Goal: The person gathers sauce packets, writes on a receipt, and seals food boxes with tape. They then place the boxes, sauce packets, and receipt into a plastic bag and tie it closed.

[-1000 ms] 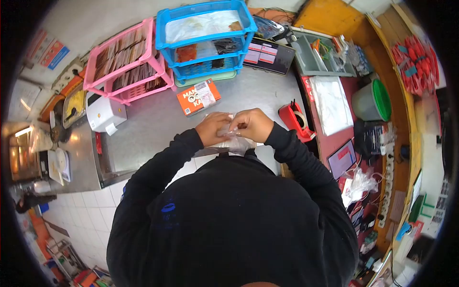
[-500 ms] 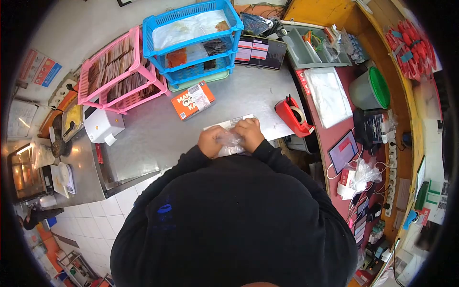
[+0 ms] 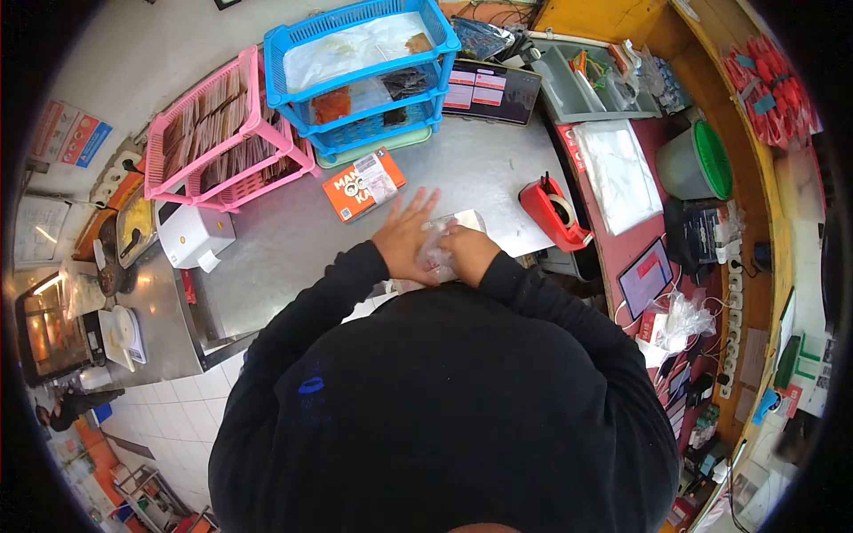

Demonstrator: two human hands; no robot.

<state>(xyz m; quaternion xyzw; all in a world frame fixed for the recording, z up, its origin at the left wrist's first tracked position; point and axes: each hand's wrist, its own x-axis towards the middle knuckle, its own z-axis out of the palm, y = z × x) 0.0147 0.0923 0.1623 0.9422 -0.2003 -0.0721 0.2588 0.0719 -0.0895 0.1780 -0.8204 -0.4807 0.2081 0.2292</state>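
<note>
At the near edge of the metal counter (image 3: 267,266), right in front of my body, is a whitish package (image 3: 468,219) with crumpled clear plastic (image 3: 434,240) over it. My left hand (image 3: 405,238) lies flat against the plastic's left side, its fingers spread and pointing away from me. My right hand (image 3: 472,252) has its fingers curled onto the plastic and pinches it. My hands and torso cover most of the package. An orange box (image 3: 362,186) with a white label lies just beyond my left hand. To the right stands a red tape dispenser (image 3: 554,213).
Pink racks (image 3: 253,124) with many flat packets and blue tiered baskets (image 3: 355,99) line the back. A tablet (image 3: 489,92) leans beside them. At left is a white label printer (image 3: 191,233). On the right, a red table (image 3: 615,258) carries plastic sheets (image 3: 615,173) and a lidded bucket (image 3: 693,164).
Both hands were gathered on the plastic. My left hand has opened and flattened, reaching forward, while my right hand has shifted slightly right and turned inward. The view has moved a little.
</note>
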